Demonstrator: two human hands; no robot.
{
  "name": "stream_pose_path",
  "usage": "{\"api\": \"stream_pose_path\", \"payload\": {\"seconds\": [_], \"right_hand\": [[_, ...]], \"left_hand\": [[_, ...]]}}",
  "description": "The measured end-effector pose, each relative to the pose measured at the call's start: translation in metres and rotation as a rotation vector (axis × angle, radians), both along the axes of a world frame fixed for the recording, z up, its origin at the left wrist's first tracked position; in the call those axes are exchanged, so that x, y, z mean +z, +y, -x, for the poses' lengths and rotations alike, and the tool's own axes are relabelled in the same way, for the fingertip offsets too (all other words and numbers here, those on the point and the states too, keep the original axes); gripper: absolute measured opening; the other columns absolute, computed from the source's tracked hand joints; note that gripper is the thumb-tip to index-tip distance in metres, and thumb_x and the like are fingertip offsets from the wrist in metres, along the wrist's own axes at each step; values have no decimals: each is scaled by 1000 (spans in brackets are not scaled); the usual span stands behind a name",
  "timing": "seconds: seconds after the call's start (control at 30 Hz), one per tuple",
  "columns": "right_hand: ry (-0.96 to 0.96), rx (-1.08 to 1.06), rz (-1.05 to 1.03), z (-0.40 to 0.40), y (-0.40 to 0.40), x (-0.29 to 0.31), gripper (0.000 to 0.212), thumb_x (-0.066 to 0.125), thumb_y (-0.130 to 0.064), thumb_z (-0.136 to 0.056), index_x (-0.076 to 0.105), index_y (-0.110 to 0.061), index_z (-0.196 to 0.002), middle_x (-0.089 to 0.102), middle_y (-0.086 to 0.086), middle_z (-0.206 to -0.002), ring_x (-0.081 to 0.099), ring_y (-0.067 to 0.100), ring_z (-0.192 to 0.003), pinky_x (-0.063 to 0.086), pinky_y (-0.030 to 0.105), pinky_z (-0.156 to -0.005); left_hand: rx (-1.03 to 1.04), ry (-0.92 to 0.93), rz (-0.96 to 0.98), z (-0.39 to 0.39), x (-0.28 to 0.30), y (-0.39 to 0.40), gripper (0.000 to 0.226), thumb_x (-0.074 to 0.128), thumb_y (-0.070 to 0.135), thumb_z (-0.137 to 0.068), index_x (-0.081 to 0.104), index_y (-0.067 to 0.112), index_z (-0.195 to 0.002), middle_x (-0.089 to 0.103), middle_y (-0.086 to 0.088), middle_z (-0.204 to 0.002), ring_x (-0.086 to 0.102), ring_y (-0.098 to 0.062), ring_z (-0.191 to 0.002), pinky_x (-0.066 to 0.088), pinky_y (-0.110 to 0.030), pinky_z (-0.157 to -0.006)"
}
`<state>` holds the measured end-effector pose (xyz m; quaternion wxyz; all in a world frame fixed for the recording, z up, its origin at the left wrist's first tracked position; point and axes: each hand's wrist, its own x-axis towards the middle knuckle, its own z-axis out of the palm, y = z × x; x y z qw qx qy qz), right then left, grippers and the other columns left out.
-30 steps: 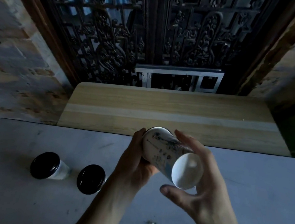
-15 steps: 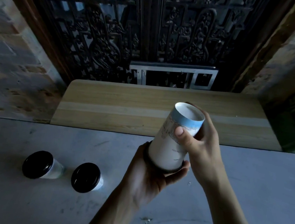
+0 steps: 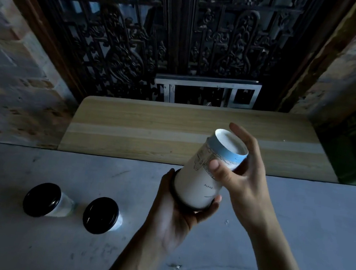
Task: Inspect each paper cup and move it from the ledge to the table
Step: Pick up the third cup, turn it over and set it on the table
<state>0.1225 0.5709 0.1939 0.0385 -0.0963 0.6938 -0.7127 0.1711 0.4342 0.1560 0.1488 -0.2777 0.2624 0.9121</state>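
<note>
A white paper cup (image 3: 200,181) with a blue band and a black lid is held upside down over the grey table (image 3: 295,226), its base tilted up and to the right. My left hand (image 3: 177,214) cups the lidded end from below. My right hand (image 3: 241,175) grips the upper wall, thumb on the print. Two more paper cups with black lids stand on the table at the left: one (image 3: 42,199) and another (image 3: 101,215) beside it. No cup stands on the wooden ledge (image 3: 140,130).
A dark carved wooden screen (image 3: 161,39) rises behind the ledge, with a small metal frame (image 3: 206,92) at its foot. Brick walls (image 3: 13,71) flank both sides. A small scrap (image 3: 176,267) lies on the table near me.
The cup has swung from lying sideways with its base toward me to base-up. My right hand shifted from under the base to the upper wall. The view has moved slightly.
</note>
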Motion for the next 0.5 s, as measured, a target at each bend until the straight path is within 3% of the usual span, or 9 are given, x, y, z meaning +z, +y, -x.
{"api": "stream_pose_path", "payload": {"seconds": [0.07,0.17,0.23,0.3,0.4,0.47,0.5], "right_hand": [[19,32,-80,-1,11,0,88,87,-64,-60,52,-39,-138,65,1,-126,66,19,-117,62,42,-91],[39,124,-258,-2,25,-1,79,86,-64,-59,54,-45,-129,67,-3,-122,66,8,-114,64,32,-84],[6,190,-302,0,32,-7,73,93,-41,-66,53,-40,-127,67,0,-121,68,0,-108,62,21,-78],[-63,237,-341,0,34,-13,68,92,-17,-71,54,-30,-126,65,-1,-119,71,4,-102,61,17,-74],[106,243,-780,-2,33,-26,71,90,-36,-74,56,-29,-136,62,-13,-120,65,11,-104,56,20,-81],[153,265,-885,-4,27,-33,77,85,-40,-72,52,-29,-141,59,-8,-128,62,16,-110,55,33,-88],[159,279,-876,-6,22,-36,81,85,-38,-72,49,-29,-144,58,-6,-133,61,18,-113,54,36,-90]], "left_hand": [[3,-5,113,3,-4,-6,58,43,50,-100,64,4,-129,73,-25,-114,70,-36,-91,62,-42,-72],[-5,10,323,6,-7,-18,49,44,51,-101,66,11,-120,75,-19,-107,72,-32,-90,59,-41,-66],[-1,11,468,9,-5,-25,41,46,50,-101,68,17,-113,75,-15,-108,71,-29,-90,58,-39,-63],[6,28,659,13,-2,-32,36,46,50,-101,71,25,-108,75,-9,-107,70,-25,-92,56,-35,-62],[-27,234,1047,15,0,-39,31,49,49,-95,71,33,-110,73,6,-98,66,0,-83,51,-15,-61],[-69,361,1220,13,3,-39,32,52,51,-92,67,35,-116,69,16,-94,60,16,-80,45,-4,-70],[-95,403,1286,12,1,-39,42,50,57,-88,66,35,-120,69,17,-102,60,17,-90,44,-5,-79]]}}
